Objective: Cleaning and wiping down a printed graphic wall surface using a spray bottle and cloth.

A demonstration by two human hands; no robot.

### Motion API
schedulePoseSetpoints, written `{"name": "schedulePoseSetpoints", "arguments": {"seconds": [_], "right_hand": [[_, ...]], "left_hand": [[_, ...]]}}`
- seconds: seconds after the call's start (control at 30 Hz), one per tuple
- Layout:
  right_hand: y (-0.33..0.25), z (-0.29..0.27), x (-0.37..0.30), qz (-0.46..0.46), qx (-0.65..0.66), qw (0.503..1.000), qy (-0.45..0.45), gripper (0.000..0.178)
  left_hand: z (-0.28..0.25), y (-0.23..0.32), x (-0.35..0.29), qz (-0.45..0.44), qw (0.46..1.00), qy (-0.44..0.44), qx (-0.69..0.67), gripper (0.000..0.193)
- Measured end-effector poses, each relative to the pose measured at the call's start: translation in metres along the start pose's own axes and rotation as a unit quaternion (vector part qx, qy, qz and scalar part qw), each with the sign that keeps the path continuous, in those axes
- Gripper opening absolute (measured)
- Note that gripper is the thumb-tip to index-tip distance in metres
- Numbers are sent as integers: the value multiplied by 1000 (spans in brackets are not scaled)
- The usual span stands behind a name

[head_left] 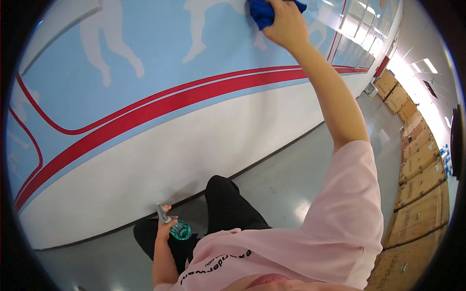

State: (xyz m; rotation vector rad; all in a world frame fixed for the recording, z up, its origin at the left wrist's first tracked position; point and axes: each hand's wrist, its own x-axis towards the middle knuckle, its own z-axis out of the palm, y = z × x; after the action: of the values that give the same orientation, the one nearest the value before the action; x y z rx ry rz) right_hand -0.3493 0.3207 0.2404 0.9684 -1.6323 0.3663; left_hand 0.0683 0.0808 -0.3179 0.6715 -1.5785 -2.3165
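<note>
My right hand point(289, 26) reaches up with the arm outstretched and presses a bunched blue cloth point(262, 13) against the wall panel point(160, 58), which is light blue with pale figure silhouettes. Part of the cloth is hidden behind my fingers. Low down at the left, my left hand point(167, 224) grips a spray bottle point(181, 231) by its neck. The bottle has a clear green body and a pale trigger head, and it is held beside my knee, apart from the wall.
Red stripes point(145, 106) run along the panel above a white lower wall point(194, 140). Grey glossy floor point(276, 184) meets the wall's dark base. A row of wooden crates point(417, 213) lines the right side. My bent legs point(228, 208) are close to the wall.
</note>
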Motion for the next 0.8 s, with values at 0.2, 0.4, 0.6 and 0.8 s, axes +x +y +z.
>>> {"name": "schedulePoseSetpoints", "arguments": {"seconds": [0.2,0.4,0.6,0.8], "right_hand": [[21,10,-11,-19,-38,999,23,52],[6,12,-20,-1,-3,1000,28,47],[12,7,-13,-2,-7,999,32,46],[4,15,-23,3,5,998,61,45]], "left_hand": [[10,9,-1,-3,1000,-8,25,79],[7,3,0,8,1000,-5,-4,79],[3,3,3,4,1000,-25,-3,80],[10,7,-1,8,1000,-6,16,80]]}}
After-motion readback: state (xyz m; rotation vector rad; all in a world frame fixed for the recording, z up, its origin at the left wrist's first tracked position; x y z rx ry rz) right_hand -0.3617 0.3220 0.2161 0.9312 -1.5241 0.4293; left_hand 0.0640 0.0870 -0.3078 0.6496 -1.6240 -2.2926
